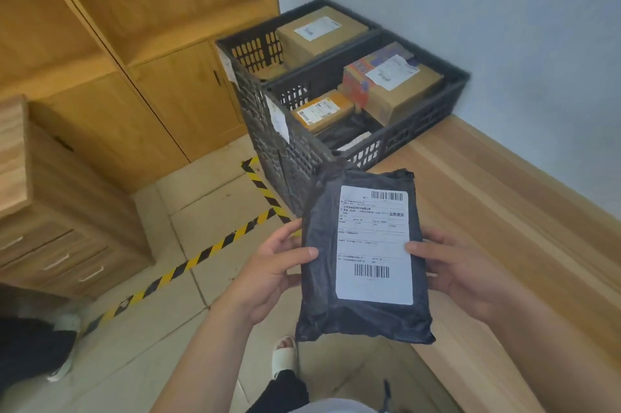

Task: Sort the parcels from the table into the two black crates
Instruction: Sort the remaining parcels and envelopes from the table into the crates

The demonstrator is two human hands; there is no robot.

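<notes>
- Dark navy-black wrap on the parcel [319,295] between the left hand [268,273] and right hand [462,269]; its label [373,244] is white with black barcodes.
- Black, with a grid of slots: the near crate [302,157] and far crate [255,53] beyond the hands.
- Brown, with orange-and-purple printed tape: the large box [406,93] beyond the right hand.
- Yellow-orange: the small box [322,110] beside it.
- Yellow-and-black diagonal stripes: the floor tape [215,248] left of the left hand.
- Pale wood grain: the table [487,184] under the right hand.

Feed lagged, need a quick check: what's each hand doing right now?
Left hand: holding the black parcel, left edge.
Right hand: holding the same parcel, right edge.
</notes>
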